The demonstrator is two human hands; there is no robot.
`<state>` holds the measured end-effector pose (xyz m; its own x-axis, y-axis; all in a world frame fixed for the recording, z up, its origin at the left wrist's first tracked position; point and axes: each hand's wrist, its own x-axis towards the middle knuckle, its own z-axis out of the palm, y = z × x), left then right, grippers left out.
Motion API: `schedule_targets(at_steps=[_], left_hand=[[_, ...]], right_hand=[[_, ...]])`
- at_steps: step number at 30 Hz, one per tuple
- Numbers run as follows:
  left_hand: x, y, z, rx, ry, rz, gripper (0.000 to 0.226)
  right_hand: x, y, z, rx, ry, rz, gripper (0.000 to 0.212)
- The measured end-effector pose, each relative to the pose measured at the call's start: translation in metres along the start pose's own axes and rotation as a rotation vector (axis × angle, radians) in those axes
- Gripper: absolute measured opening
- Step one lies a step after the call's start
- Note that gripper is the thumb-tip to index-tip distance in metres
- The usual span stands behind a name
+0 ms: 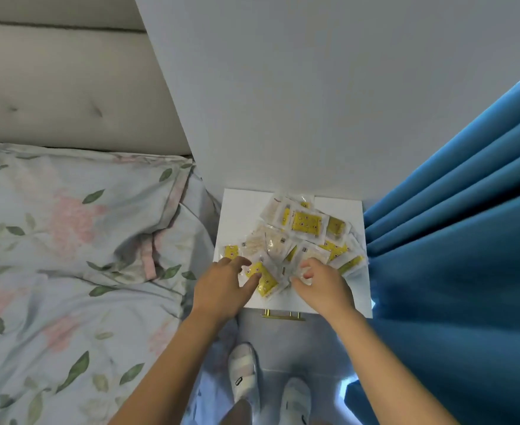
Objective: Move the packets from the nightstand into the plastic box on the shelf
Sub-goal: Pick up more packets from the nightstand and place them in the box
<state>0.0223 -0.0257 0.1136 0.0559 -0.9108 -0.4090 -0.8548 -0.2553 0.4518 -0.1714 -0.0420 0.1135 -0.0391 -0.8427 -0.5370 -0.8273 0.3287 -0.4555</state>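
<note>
**Both hands in the packet pile**

The packets (295, 240) are heaped on the white nightstand (237, 210), mostly toward its curtain (467, 240) side. Left hand (222, 286) rests fingers spread on a yellow packet (265, 279) at the front edge. Right hand (323, 283), just beside it, has fingers curled, pinching a clear packet (301, 273).

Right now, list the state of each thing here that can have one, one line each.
packets: loose heap on the nightstand, none moved yet
nightstand: top covered by packets, drawer shut
left hand: fingers spread, touching a yellow packet
right hand: fingers curled on a clear packet
curtain: hanging in folds beside the nightstand
pillow: lying on the bed
</note>
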Motion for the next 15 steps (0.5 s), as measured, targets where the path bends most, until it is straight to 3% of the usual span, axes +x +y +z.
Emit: schedule_targets(at_steps=[5,11,15], left_hand=[[0.045,-0.022,0.052,-0.084,-0.068,-0.154,0.042],[0.074,-0.035,0.123,-0.525,-0.044,-0.543,0.054],[0.089,-0.040,0.158,-0.541,0.018,-0.636,0.054]], right_hand=[[0.057,0.023,0.031,0.012,-0.032,0.017,0.041],[0.102,0.054,0.084,0.069,-0.108,-0.001,0.038],[0.127,0.058,0.113,0.089,-0.144,-0.068,0.047]])
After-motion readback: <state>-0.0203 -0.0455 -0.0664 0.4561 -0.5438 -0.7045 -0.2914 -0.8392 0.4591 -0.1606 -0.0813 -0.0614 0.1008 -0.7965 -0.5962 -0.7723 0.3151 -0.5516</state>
